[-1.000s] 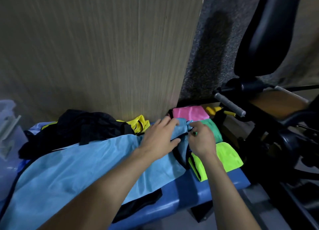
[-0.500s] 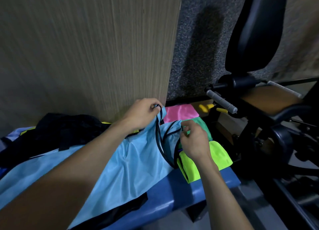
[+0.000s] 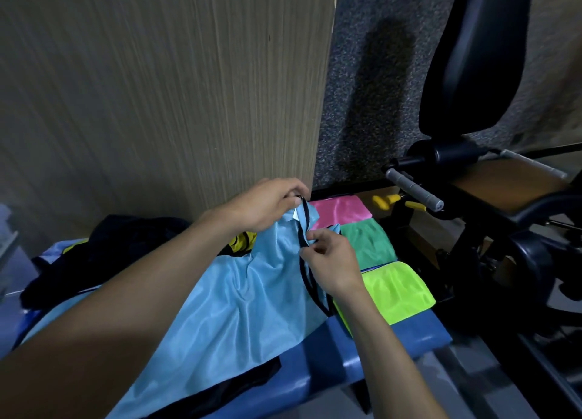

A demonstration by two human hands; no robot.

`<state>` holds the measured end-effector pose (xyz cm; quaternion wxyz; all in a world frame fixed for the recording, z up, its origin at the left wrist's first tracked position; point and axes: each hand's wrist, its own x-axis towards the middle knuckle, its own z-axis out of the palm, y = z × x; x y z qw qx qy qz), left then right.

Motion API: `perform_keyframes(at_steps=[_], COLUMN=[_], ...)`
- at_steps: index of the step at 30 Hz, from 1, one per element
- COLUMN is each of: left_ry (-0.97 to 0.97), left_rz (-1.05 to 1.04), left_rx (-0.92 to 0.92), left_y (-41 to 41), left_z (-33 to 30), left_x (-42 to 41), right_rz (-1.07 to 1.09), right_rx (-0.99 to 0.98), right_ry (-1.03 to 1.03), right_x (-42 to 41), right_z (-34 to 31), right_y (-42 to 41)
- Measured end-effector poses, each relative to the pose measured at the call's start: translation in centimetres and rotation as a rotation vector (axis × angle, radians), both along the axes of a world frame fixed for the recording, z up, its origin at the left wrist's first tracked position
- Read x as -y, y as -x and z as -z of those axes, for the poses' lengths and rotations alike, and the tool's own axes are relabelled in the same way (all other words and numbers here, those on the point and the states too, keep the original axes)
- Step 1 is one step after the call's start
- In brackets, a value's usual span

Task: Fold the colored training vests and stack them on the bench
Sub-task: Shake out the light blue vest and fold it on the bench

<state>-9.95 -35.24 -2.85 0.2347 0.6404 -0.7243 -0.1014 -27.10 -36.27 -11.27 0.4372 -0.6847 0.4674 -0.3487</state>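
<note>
The left hand (image 3: 267, 204) and the right hand (image 3: 330, 261) both pinch the black-edged top of a shiny light blue vest (image 3: 226, 302) spread over the blue padded bench (image 3: 393, 340).

Both bare forearms reach forward from the lower edge of the view and converge toward the middle. The left hand (image 3: 267, 203) is farther out and higher, knuckles up, its fingers curled and its fingertips pinched together on a strap of the light blue vest (image 3: 239, 296). The right hand (image 3: 332, 262) sits just below and nearer, wrist bent, thumb and forefinger pinching the vest's black-trimmed edge, the other fingers loosely curled.
</note>
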Motion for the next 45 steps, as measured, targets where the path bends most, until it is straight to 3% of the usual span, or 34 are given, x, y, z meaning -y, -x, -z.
perform_keyframes(at_steps=[5, 8, 10, 15, 19, 28, 33, 39, 42, 45], left_ry=[-0.057, -0.039, -0.072, -0.190, -0.219, -0.148, -0.195, -0.261, -0.256, -0.259], left_rz=[0.017, -0.032, -0.118, -0.340, -0.353, -0.369, -0.257, -0.186, -0.174, -0.139], left_rx=[0.147, 0.146, -0.018, -0.805, -1.061, -0.931, -1.057, -1.104, -1.070, -1.071], left_y=[-0.6, -0.6, -0.4, -0.5, -0.7, -1.4, -1.0, -0.7, -0.8, -0.8], left_z=[0.3, 0.7, 1.0, 0.6, 0.2, 0.8, 0.4, 0.6, 0.7, 0.8], left_x=[0.2, 0.5, 0.7, 0.5, 0.1, 0.7, 0.4, -0.2, -0.3, -0.3], right_rz=[0.017, 0.005, -0.015, 0.028, 0.063, 0.310, 0.084, 0.025, 0.053, -0.031], right_rx=[-0.104, -0.113, -0.109, -0.119, -0.202, 0.008, 0.430, 0.595, 0.574, 0.593], right_ry=[0.017, 0.059, 0.037, -0.057, -0.071, -0.041, -0.423, -0.509, -0.498, -0.632], right_x=[-0.5, -1.0, -1.4, -1.6, -1.2, -1.0, -2.0, -2.2, -2.2, -2.4], right_z=[-0.1, -0.6, -0.9, -0.8, -0.8, -1.3, -2.7, -3.3, -3.4, -3.6], right_y=[0.6, 0.6, 0.4, 0.1, 0.2, 0.4, -0.2, -0.6, -0.7, -0.8])
